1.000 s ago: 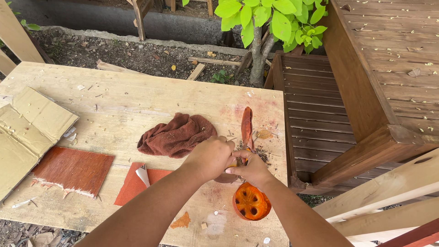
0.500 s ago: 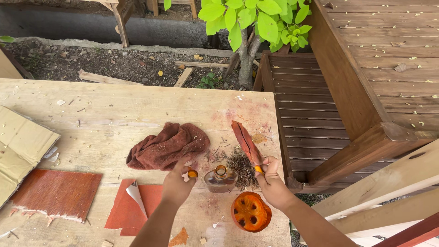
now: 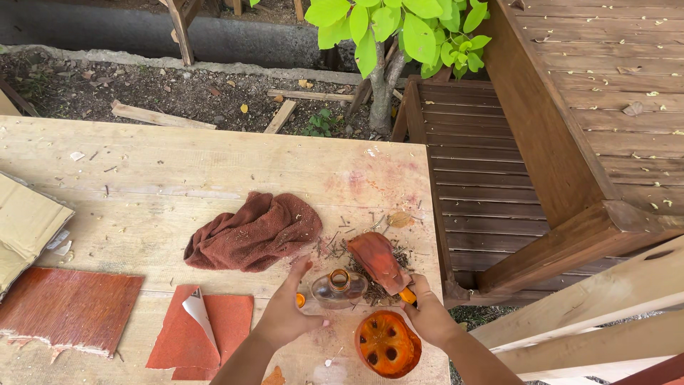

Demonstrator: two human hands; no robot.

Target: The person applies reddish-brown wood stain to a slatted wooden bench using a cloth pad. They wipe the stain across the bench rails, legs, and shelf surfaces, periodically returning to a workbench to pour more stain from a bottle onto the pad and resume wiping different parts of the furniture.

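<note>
A view from above looks down on a pale wooden table (image 3: 178, 167) that fills the left and centre of the frame. At the lower centre, 2 bare hands work close together. The left hand (image 3: 285, 314) has its fingers spread and curved, with the thumb and fingertips resting against the left side of a small clear glass bottle (image 3: 338, 289), which lies on its side on the table with its orange-rimmed mouth facing the camera. A small orange cap (image 3: 300, 300) sits tucked against that hand's palm. The right hand (image 3: 429, 317), just right of the bottle, is closed around the orange handle of a paintbrush (image 3: 381, 262). The brush's wide head, stained reddish brown, points toward the upper left and lies just beside the bottle, over a scatter of dark wood shavings (image 3: 363, 274).

Directly below the hands, at the bottom edge, sits a round orange container (image 3: 387, 344) with dark holes in its top. Above and left of the bottle lies a crumpled reddish-brown rag (image 3: 253, 232). At lower left are 2 sheets of red sandpaper (image 3: 203, 335), 1 with a curled white corner, and further left a stained reddish board (image 3: 64, 306). Folded cardboard (image 3: 25, 221) shows at the left edge.

To the right stand brown wooden steps and decking (image 3: 556, 114). A small leafy tree (image 3: 392, 36) grows at the top centre from bare soil.
</note>
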